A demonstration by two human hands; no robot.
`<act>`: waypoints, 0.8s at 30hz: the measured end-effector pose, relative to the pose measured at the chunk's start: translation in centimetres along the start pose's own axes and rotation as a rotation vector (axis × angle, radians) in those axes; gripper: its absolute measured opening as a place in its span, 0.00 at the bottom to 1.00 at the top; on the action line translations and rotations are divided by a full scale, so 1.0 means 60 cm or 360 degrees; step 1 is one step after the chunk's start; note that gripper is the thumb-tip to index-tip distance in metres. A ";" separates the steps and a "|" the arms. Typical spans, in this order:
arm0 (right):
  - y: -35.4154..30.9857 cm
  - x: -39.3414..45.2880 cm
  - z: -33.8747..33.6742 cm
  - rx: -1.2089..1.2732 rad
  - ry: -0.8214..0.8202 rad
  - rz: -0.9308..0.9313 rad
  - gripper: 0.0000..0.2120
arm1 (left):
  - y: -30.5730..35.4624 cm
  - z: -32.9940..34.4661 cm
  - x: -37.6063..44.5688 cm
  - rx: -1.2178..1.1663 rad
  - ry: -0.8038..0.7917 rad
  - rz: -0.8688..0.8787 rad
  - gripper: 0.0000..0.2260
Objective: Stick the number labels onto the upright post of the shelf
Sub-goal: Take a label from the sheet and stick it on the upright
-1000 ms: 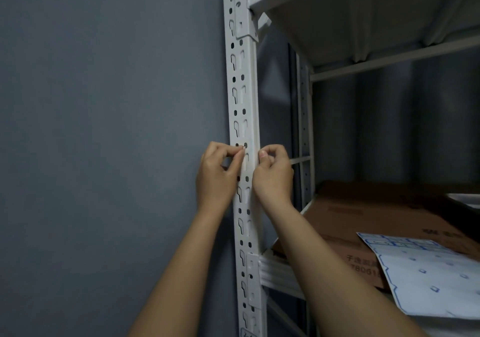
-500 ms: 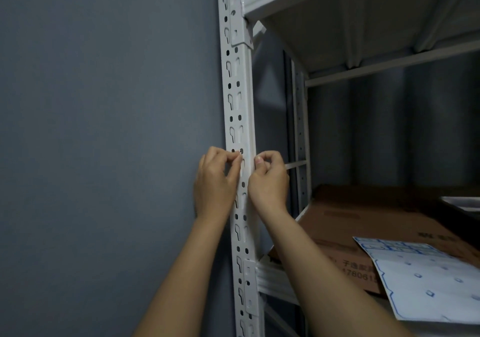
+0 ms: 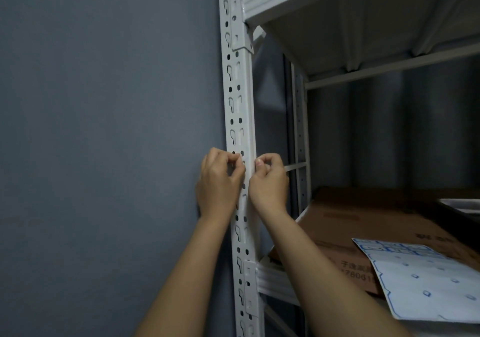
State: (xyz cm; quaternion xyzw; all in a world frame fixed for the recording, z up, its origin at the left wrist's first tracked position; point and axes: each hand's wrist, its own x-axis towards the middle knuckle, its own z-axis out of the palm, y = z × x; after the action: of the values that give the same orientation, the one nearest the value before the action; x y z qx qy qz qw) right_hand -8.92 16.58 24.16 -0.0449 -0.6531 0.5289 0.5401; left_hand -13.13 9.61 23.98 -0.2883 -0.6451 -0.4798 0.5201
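The white perforated upright post [image 3: 237, 89] of the shelf runs top to bottom through the middle of the view. Both my hands are up against it at about mid height. My left hand [image 3: 220, 180] is on the post's left side, thumb and forefinger pinched together at its front face. My right hand [image 3: 270, 180] is on the right edge, fingers curled and thumb tip against the post. They hold a small number label between them, almost wholly hidden by the fingertips. The label sheet [image 3: 426, 282], white with blue outlines, lies on the shelf at the right.
A flat brown cardboard box [image 3: 363, 222] lies on the lower shelf under the label sheet. An upper shelf board [image 3: 350, 19] juts out overhead. The grey wall [image 3: 104, 128] fills the left side. A rear post [image 3: 300, 128] stands behind.
Both hands stay at the same spot on the post with the same pinching hold. Only the view has shifted slightly.
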 end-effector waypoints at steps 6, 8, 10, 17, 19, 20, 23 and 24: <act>-0.003 0.003 -0.005 -0.0082 -0.0036 -0.0010 0.04 | 0.003 -0.008 0.005 -0.0278 -0.0052 -0.0248 0.03; -0.004 0.003 -0.008 -0.0103 -0.0070 -0.0019 0.05 | -0.001 -0.016 0.000 -0.0292 -0.0093 -0.0194 0.03; -0.004 0.003 -0.011 -0.0110 -0.0100 -0.0030 0.05 | -0.003 -0.018 -0.008 -0.0263 -0.0123 -0.0151 0.05; -0.002 0.002 -0.010 -0.0130 -0.0112 -0.0051 0.05 | 0.009 -0.010 -0.019 -0.0070 -0.0032 -0.0139 0.09; 0.000 0.002 -0.009 -0.0128 -0.0104 -0.0063 0.05 | 0.011 -0.009 -0.019 -0.0013 0.0000 -0.0141 0.08; 0.001 0.002 -0.009 -0.0121 -0.0097 -0.0071 0.05 | 0.012 -0.009 -0.019 0.0018 0.0008 -0.0137 0.08; 0.002 0.001 -0.009 -0.0110 -0.0085 -0.0080 0.05 | 0.014 -0.010 -0.016 0.0130 0.0021 -0.0073 0.08; 0.002 0.000 -0.010 -0.0109 -0.0081 -0.0082 0.05 | 0.014 -0.011 -0.015 0.0164 0.0024 -0.0044 0.08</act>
State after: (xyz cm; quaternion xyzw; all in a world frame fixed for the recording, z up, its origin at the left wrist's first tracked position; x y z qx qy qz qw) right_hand -8.56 17.03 24.01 -0.0330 -0.6852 0.4931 0.5350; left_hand -11.86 9.42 23.43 -0.2486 -0.6689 -0.4551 0.5326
